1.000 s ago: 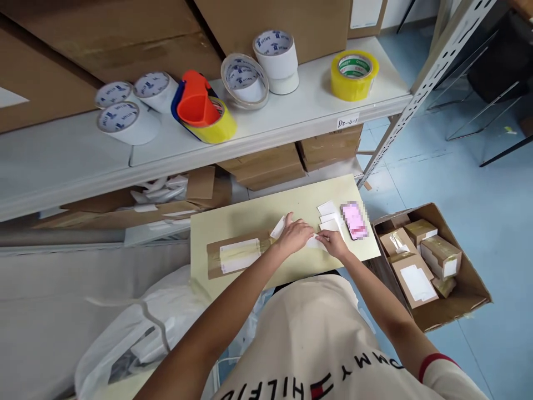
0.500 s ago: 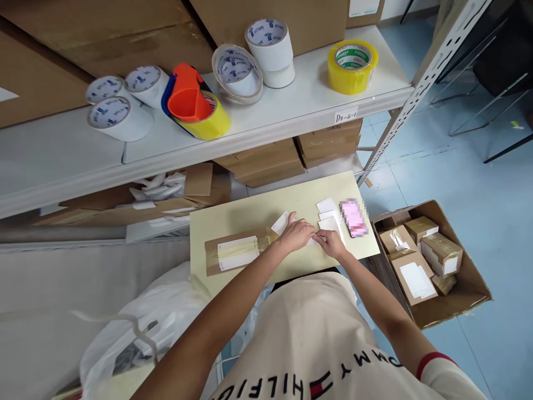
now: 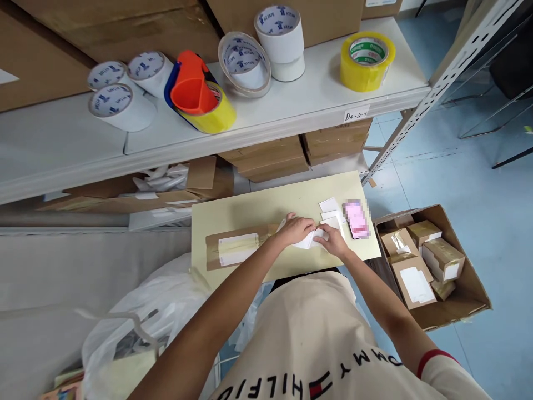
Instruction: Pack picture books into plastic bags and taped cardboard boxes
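My left hand (image 3: pixel 297 229) and my right hand (image 3: pixel 332 240) are close together over the pale yellow board, fingertips almost meeting. Between them is a white paper label (image 3: pixel 307 241), which both hands pinch; its lower part shows under the left fingers. Several white paper slips (image 3: pixel 330 205) lie fanned beyond the right hand, beside a phone with a pink, blurred screen (image 3: pixel 356 219). Left of my hands lies a flat brown cardboard package (image 3: pixel 212 253) bearing a white label (image 3: pixel 239 249) under clear tape. My left forearm covers its right end.
Above the board (image 3: pixel 266 203) runs a metal shelf (image 3: pixel 308 103) with white tape rolls (image 3: pixel 120 108), an orange-and-blue tape dispenser (image 3: pixel 195 91) and a yellow tape roll (image 3: pixel 367 61). An open carton (image 3: pixel 470 278) of small boxes stands at the right. A white plastic bag (image 3: pixel 166 294) is at left.
More of the white label shows between my hands, and my right fingers have spread slightly over it. The view has shifted a little; the package and phone stay where they were on the board.
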Demonstrator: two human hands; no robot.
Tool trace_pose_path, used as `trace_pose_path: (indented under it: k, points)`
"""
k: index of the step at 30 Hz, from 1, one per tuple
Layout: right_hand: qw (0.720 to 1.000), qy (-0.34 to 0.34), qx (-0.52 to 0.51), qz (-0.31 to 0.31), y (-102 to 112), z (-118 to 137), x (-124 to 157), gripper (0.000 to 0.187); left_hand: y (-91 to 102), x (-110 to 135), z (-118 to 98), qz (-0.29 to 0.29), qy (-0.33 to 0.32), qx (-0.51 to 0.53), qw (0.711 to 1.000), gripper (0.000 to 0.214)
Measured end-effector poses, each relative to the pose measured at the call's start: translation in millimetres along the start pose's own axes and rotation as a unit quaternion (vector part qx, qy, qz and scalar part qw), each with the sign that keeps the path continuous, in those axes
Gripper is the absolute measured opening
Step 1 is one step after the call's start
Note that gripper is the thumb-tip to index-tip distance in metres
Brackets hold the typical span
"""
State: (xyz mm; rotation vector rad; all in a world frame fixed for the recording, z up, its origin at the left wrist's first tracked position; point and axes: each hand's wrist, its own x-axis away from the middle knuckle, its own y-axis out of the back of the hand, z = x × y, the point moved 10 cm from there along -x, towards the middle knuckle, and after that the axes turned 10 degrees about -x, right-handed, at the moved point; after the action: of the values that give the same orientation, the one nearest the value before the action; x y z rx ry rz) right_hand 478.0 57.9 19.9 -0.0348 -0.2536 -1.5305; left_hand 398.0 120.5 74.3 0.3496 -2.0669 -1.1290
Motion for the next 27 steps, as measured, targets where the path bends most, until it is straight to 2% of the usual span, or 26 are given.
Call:
trace_pose_path:
  k: [3,8,13,22,27]
  points:
    - [1.000,-0.022,-0.002,-0.006,3,-9,1,0.034,4.6,-1,7,-0.006,-0.004,-0.013,1.000,0.026]
    - [0.998,-0.053,0.015,-0.004,6,-19,3,0.021,3.9,-5,25,0.000,0.008,-0.043,0.999,0.026]
    - [0.997,-0.064,0.033,-0.032,14,-27,5,0.017,11.7,-8,45,-0.027,0.049,-0.039,0.998,0.024]
    - [0.993,-0.086,0.032,-0.069,32,-47,6,0.024,41.8,9,86,-0.157,0.148,-0.014,0.976,0.022]
    - [0.990,-0.085,0.082,-0.076,37,-59,-4,0.038,48.7,31,91,-0.227,0.168,0.117,0.952,0.021]
